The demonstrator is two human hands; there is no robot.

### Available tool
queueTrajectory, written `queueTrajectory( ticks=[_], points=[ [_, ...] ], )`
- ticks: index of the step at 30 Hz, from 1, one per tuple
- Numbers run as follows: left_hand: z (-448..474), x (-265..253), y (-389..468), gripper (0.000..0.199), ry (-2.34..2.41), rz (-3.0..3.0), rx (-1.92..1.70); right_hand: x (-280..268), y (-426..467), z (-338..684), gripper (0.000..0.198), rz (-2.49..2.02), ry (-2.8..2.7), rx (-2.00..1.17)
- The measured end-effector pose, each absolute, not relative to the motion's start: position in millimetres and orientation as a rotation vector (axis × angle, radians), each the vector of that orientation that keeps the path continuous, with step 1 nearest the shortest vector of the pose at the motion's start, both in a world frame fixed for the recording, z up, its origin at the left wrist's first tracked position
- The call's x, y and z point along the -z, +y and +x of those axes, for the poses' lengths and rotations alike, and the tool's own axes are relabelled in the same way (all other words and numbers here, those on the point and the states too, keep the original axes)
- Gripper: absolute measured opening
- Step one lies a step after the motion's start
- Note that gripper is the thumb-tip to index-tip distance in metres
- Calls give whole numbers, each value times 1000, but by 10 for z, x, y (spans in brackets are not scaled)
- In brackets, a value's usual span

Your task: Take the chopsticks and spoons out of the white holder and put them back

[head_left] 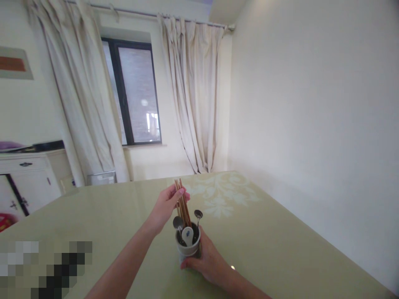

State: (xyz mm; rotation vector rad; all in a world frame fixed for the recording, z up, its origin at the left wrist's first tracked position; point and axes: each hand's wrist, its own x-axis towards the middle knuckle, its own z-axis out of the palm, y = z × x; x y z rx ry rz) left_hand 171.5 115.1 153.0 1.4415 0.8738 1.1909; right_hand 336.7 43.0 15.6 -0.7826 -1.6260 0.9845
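Observation:
A small grey-white utensil holder point(188, 251) stands on the green tabletop, with my right hand point(208, 258) wrapped round its right side and front. Several wooden chopsticks point(183, 209) rise out of it, and my left hand point(170, 201) grips them near their upper ends. Their lower ends are hidden inside the holder. A white ceramic spoon point(187, 235) with a blue mark leans at the front of the rim. One metal spoon point(178, 223) sticks up at the left, and another metal spoon point(198, 214) at the right.
The green table point(118, 220) carries a pale leaf pattern towards its far right corner. A plain wall point(311, 124) runs along its right side. Beyond the far edge hang beige curtains point(196, 83) beside a window point(139, 91). A white cabinet point(37, 174) stands at the left.

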Motion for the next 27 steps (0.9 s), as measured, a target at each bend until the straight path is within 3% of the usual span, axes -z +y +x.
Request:
queueTrajectory(
  ticks=[7,14,27],
  points=[
    [1742,-1198,1108,70,871,1215,-1237,-147,445,3357,87,-773,-1590,-1025],
    [1707,-1108,1086,50,800,1163,-1183,-148,450,3368,89,-751,-1601,-1030],
    [1629,-1122,1031,38,809,1157,-1123,-185,435,3377,85,-741,-1629,-1013]
  ],
)
